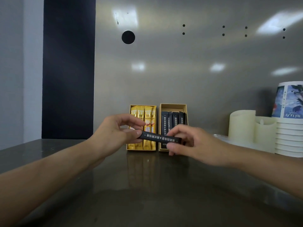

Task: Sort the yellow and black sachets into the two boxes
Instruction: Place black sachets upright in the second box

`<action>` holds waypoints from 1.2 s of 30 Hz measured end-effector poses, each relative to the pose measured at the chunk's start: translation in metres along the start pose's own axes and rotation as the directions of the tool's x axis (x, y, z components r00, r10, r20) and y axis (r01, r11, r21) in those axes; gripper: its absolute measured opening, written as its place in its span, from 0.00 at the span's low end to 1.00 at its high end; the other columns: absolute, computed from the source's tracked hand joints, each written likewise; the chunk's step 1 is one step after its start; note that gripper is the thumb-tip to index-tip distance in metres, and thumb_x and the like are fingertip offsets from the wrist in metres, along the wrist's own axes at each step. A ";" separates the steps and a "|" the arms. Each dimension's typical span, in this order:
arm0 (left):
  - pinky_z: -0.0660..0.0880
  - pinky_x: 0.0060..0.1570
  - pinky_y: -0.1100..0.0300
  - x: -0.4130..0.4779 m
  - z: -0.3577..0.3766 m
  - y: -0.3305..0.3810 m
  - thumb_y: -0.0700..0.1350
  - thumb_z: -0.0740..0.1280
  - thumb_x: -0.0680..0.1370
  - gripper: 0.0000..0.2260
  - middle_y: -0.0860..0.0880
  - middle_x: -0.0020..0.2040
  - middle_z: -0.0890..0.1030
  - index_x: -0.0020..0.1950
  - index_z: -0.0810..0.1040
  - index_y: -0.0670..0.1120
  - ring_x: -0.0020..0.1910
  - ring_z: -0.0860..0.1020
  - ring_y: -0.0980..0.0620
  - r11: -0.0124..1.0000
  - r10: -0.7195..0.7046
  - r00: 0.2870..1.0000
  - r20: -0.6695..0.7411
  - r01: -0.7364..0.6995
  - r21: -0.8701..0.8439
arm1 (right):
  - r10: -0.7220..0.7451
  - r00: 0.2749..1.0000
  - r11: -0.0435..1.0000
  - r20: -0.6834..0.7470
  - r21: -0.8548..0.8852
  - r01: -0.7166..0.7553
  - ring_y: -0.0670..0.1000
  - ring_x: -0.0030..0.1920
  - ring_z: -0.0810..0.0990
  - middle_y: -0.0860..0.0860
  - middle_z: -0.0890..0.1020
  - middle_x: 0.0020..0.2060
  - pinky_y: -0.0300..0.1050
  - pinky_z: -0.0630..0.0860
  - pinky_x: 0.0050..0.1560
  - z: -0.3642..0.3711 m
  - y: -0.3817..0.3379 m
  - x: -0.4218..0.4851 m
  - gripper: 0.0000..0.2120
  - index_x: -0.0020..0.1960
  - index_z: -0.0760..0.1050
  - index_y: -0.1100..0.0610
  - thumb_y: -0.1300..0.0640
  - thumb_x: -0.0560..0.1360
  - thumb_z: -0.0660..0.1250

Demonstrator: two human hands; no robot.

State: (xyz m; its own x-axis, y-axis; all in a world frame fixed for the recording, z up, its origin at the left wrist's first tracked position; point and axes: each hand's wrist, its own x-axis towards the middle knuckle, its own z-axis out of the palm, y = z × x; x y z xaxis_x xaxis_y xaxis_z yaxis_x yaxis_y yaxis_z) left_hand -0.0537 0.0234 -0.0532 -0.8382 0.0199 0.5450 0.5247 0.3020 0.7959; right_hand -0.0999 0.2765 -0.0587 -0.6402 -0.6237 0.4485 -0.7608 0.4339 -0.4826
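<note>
- Dark, glossy worktop (147, 185); over it the left hand (113, 131) pinches one end of a black sachet (159, 138), fingers curled.
- Behind those fingers, a yellow box (141, 149) holds yellow sachets (148, 115).
- The right hand (195, 143) pinches the sachet's other end.
- Behind it, a second box (173, 108) holds black sachets (165, 122).
- Well right of both: cream candles (241, 125) and stacked paper cups (289, 136).

Dark counter (147, 185): yellow box (141, 150) & brown box (173, 108) just behind fingers (131, 119); candles (241, 125), cup stack (288, 136) well right of them.
</note>
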 end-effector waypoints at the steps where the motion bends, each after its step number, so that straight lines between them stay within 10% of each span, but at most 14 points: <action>1: 0.84 0.42 0.62 0.000 0.001 -0.001 0.33 0.70 0.77 0.07 0.42 0.54 0.82 0.52 0.83 0.42 0.50 0.87 0.49 1.000 -0.004 1.000 -0.001 0.004 0.004 | 0.007 1.000 0.999 0.008 0.038 -0.008 0.46 0.50 0.85 0.47 0.87 0.48 0.45 0.81 0.53 0.003 0.001 0.000 0.12 0.57 0.77 0.50 0.48 0.76 0.70; 12: 0.85 0.46 0.52 -0.003 0.017 0.000 0.34 0.71 0.77 0.06 0.43 0.44 0.82 0.53 0.82 0.40 0.44 0.88 0.44 0.997 -0.036 0.987 0.156 0.024 0.078 | 0.116 0.945 0.870 -0.305 0.490 0.051 0.49 0.45 0.86 0.53 0.87 0.46 0.41 0.80 0.34 -0.009 -0.003 0.017 0.07 0.55 0.79 0.62 0.60 0.78 0.69; 20: 0.80 0.40 0.61 -0.002 0.012 -0.007 0.42 0.70 0.79 0.04 0.48 0.52 0.83 0.52 0.83 0.47 0.44 0.87 0.51 0.957 -0.075 0.973 0.219 0.009 0.289 | 0.081 0.893 0.997 -0.442 0.045 -0.069 0.44 0.46 0.86 0.49 0.87 0.43 0.38 0.78 0.47 -0.034 0.025 0.031 0.18 0.63 0.68 0.49 0.57 0.77 0.71; 27: 0.82 0.54 0.56 0.001 0.009 -0.018 0.47 0.70 0.79 0.03 0.56 0.48 0.84 0.50 0.84 0.54 0.49 0.83 0.56 0.870 -0.009 0.963 0.269 -0.125 0.477 | -0.006 0.892 0.982 -0.452 -0.170 -0.079 0.41 0.47 0.82 0.45 0.83 0.48 0.31 0.75 0.45 -0.027 0.035 0.036 0.15 0.61 0.70 0.50 0.55 0.78 0.71; 36: 0.76 0.45 0.68 0.000 0.010 -0.019 0.47 0.69 0.80 0.04 0.58 0.48 0.84 0.49 0.83 0.56 0.51 0.81 0.58 0.822 0.013 0.943 0.332 -0.199 0.534 | -0.130 0.907 0.895 -0.401 -0.441 -0.067 0.44 0.48 0.77 0.44 0.75 0.57 0.29 0.72 0.45 -0.019 0.044 0.036 0.18 0.64 0.72 0.51 0.52 0.76 0.72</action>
State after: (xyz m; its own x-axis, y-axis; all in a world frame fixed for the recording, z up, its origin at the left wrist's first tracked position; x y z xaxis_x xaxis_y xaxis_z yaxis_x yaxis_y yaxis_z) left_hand -0.0650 0.0276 -0.0710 -0.8334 0.3387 0.4367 0.5183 0.7532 0.4050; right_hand -0.1585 0.2854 -0.0499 -0.5244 -0.3610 0.7712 -0.6847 0.7171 -0.1299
